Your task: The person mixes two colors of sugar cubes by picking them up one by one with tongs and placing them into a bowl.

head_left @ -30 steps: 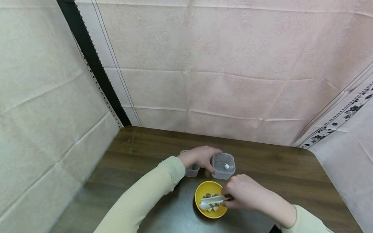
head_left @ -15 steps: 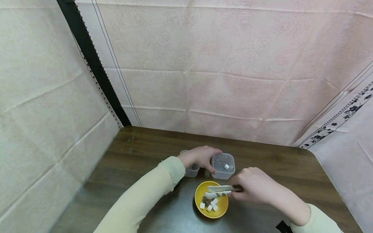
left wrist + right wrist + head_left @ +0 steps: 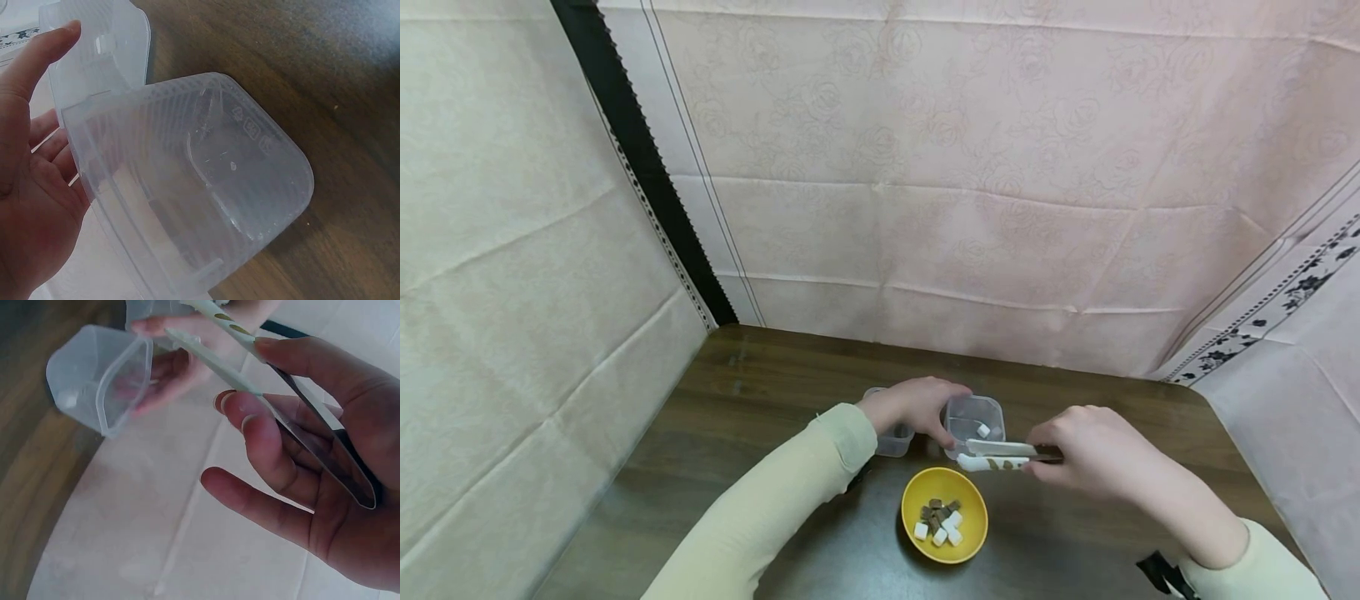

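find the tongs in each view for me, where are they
Head: tongs sit right of centre, held level by the right hand, tips over the clear tub.
Left wrist: not in it.
Right wrist: tongs run from the palm to the top edge.
Shared landmark: the clear tub.

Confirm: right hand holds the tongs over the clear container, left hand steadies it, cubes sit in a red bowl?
Not quite: the bowl is yellow, not red, as the head view shows. The rest holds: the right hand holds the tongs over the clear container, and the left hand steadies it.
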`<action>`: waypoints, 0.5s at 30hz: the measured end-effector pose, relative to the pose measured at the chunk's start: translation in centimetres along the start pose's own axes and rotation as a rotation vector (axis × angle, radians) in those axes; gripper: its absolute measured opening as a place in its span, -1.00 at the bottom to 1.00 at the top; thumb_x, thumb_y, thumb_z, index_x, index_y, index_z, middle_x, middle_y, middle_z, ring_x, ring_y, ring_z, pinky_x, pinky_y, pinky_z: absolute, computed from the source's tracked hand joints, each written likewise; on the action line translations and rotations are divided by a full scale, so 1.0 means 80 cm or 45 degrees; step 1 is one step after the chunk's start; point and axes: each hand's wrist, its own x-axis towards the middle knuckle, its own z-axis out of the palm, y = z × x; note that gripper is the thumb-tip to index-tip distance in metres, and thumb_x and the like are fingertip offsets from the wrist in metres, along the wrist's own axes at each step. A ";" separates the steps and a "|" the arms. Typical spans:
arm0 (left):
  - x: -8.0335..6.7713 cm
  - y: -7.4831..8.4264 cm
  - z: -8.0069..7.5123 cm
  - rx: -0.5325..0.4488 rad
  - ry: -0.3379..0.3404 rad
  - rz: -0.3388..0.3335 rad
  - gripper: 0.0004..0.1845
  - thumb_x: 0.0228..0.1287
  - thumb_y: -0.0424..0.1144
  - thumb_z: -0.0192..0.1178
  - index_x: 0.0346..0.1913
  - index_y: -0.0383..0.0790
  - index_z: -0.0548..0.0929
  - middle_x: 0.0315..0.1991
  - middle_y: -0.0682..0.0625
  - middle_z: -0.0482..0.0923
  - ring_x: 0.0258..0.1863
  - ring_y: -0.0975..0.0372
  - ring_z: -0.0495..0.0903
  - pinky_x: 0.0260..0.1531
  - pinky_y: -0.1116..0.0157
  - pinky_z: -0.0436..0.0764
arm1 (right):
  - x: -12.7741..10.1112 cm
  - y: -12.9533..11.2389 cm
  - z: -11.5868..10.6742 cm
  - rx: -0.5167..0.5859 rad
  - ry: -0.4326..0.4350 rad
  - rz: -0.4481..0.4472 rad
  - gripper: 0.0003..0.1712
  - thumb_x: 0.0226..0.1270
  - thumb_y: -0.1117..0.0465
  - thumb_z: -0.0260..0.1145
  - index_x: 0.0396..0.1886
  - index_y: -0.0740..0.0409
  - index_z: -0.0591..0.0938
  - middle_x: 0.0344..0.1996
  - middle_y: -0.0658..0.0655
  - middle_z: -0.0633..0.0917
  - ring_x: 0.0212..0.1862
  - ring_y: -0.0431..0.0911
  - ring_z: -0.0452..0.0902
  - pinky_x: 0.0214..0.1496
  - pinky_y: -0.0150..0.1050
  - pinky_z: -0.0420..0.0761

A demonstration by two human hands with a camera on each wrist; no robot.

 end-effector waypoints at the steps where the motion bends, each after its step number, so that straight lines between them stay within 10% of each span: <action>1: 0.000 0.000 0.000 -0.003 -0.001 0.000 -0.07 0.18 0.01 0.62 0.59 -0.05 0.44 0.48 0.04 0.52 0.37 0.20 0.52 0.44 0.20 0.52 | 0.000 0.002 -0.001 -0.014 0.007 0.007 -0.60 0.14 0.08 0.59 -0.62 -0.32 0.50 -0.69 -0.38 0.20 -0.58 -0.43 0.12 -0.58 -0.39 0.17; 15: 0.003 -0.003 0.001 0.000 0.002 0.009 -0.07 0.18 0.01 0.62 0.58 -0.06 0.44 0.49 0.04 0.52 0.38 0.20 0.52 0.45 0.20 0.51 | 0.015 0.029 0.000 -0.169 0.033 0.127 -0.45 0.10 0.09 0.59 -0.73 -0.23 0.34 -0.73 -0.29 0.15 -0.60 -0.32 0.09 -0.59 -0.32 0.10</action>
